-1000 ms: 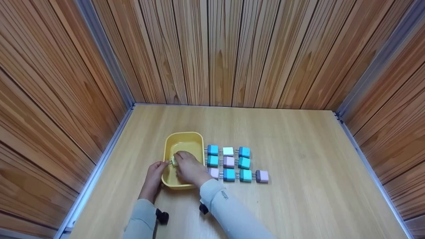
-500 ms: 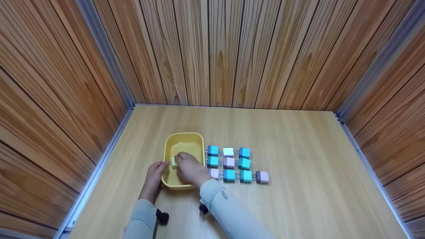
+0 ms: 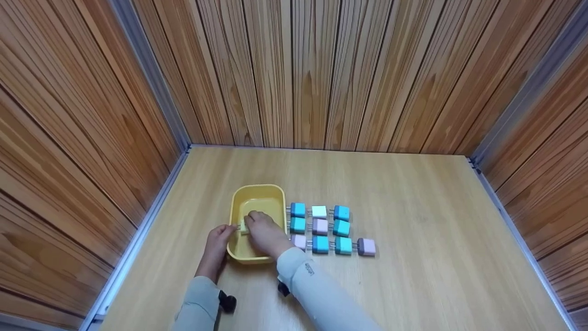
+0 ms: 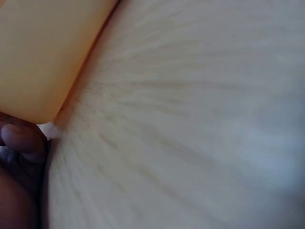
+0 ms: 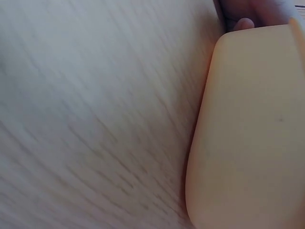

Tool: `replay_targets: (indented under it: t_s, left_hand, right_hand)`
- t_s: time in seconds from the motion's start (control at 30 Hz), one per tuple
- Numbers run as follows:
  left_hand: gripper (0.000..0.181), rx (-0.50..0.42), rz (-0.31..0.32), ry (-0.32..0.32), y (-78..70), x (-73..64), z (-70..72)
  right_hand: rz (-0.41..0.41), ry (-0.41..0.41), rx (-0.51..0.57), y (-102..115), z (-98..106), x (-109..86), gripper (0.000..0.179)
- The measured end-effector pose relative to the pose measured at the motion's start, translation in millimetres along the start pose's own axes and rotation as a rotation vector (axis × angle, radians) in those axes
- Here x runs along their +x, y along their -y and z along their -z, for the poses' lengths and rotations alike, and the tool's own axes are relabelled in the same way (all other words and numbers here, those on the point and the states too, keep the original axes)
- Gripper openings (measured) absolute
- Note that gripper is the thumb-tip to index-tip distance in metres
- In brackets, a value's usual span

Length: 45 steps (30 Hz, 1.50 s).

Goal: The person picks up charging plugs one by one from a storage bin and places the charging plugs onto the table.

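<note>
A small pale yellow charger plug (image 3: 244, 228) lies between both hands over the yellow tray (image 3: 264, 198). My right hand (image 3: 267, 236) reaches into the tray from the right and grips the plug's body, its fingers hiding much of it. At the tray's left rim, the thumb and fingertips of my left hand (image 3: 214, 244) pinch the prong end. The left wrist view shows the tray's outer wall (image 4: 47, 57) with curled fingers (image 4: 23, 139) by its corner. In the right wrist view the tray's wall (image 5: 248, 129) fills the right side.
Right of the tray, several charger plugs stand in three rows, among them a white one (image 3: 319, 212), a blue one (image 3: 320, 244) and a lilac one (image 3: 366, 247) at the end of the front row. Wood-panelled walls enclose the table (image 3: 413, 239).
The head view has shifted slightly, so the scene sits a little further right. Both hands keep their hold on the plug, with hardly any movement.
</note>
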<state>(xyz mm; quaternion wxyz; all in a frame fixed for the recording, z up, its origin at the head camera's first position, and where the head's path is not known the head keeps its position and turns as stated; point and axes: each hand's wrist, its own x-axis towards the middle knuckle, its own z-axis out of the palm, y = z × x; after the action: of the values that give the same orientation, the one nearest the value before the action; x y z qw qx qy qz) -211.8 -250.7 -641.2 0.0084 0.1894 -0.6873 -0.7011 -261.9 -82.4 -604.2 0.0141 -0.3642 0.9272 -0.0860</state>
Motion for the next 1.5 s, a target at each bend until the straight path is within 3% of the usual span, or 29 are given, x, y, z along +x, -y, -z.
replay_targets:
  t_s: [0.3, 0.57, 0.77, 0.93, 1.3, 1.5]
  left_hand:
    - [0.036, 0.019, -0.006, -0.026, -2.5, 2.7, -1.5]
    - [0.035, 0.021, 0.050, -0.016, -4.4, 5.0, -0.5]
    - [0.038, 0.038, 0.077, -0.013, -2.8, 4.9, -0.7]
    - [0.038, 0.045, 0.054, -0.005, 1.3, 2.0, -3.6]
    - [0.039, 0.068, 0.018, -0.030, -0.2, 0.5, -2.7]
    - [0.039, 0.035, 0.003, -0.006, 0.8, 0.2, -1.6]
  right_hand:
    - [0.013, -0.007, -0.012, 0, 3, 2.8, 0.043]
    - [0.028, -0.038, -0.056, 0, 0, 2.2, 0.040]
    - [0.002, -0.031, 0.014, -2, 3, 0.4, 0.046]
    - [-0.052, -0.036, 0.138, -6, 6, -4.1, 0.047]
    - [-0.089, -0.065, 0.253, -8, 24, -14.3, 0.047]
    - [-0.039, -0.121, 0.184, -16, 29, -24.1, 0.044]
